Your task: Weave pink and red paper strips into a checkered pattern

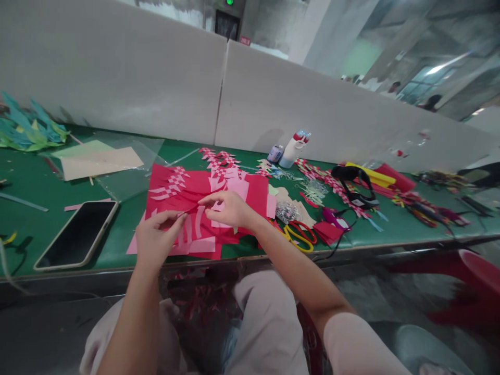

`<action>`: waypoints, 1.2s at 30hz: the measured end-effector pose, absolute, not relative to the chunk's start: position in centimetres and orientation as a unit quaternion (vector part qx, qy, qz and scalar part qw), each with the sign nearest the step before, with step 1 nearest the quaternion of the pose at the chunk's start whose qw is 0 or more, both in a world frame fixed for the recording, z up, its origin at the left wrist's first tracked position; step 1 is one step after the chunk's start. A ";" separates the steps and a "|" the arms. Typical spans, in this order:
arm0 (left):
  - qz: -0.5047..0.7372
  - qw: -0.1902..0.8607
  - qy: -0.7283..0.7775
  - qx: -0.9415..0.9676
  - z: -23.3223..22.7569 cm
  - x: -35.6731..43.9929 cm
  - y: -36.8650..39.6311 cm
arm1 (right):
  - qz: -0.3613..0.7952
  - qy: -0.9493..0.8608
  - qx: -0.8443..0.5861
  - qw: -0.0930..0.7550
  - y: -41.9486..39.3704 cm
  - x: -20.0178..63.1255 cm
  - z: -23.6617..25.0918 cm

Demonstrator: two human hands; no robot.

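Where the red paper sheet (187, 195) lies on the green table (35, 182) just in front of me, I have both hands on it, working among its cut slits and the pale pink strips (199, 221) threaded through them. My left hand (154, 239) sits at the near left part of the sheet, fingers curled narrow with thumb and forefinger pinched on a strip end. My right hand (228, 208) rests over the middle of the sheet, fingers bent and closed on the paper where red and pink meet; exactly which strip they grip I cannot tell. More woven pink-and-red pieces (219, 161) lie at the far edge of the sheet. Just right of it are scissors (299, 234) with yellow and red handles, near the table's front edge. A phone (76, 234) lies face up, screen dark, well to the left of the sheet. Behind it sits a cream sheet (97, 161) under clear film. A white glue bottle (291, 148) stands by the grey partition (117, 78), and further right a black strap (355, 187) lies across yellow and red paper.
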State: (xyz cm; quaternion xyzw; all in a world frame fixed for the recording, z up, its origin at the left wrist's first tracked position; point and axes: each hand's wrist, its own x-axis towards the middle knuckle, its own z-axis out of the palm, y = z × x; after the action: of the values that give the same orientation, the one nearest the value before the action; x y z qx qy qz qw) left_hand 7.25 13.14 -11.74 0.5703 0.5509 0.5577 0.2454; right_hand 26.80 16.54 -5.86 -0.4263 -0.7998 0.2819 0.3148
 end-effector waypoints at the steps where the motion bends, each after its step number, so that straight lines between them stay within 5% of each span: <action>1: 0.557 0.245 0.552 0.571 -11.8 7.2 13.1 | 0.282 -0.797 -0.425 0.325 16.5 26.9 -5.7; 7: 0.551 0.243 0.556 0.572 -11.7 7.4 13.0 | 0.253 -0.802 -0.392 0.374 16.7 27.0 -5.4; 36: 0.561 0.228 0.531 0.593 -11.5 7.5 12.9 | 0.135 -0.862 -0.363 0.327 16.6 26.1 -5.6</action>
State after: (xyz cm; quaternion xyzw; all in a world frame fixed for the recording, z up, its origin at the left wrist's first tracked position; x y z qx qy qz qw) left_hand 7.55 12.86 -11.49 0.5932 0.5305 0.5608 0.2283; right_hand 26.11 16.64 -5.61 -0.3627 -0.8620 0.1348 0.3273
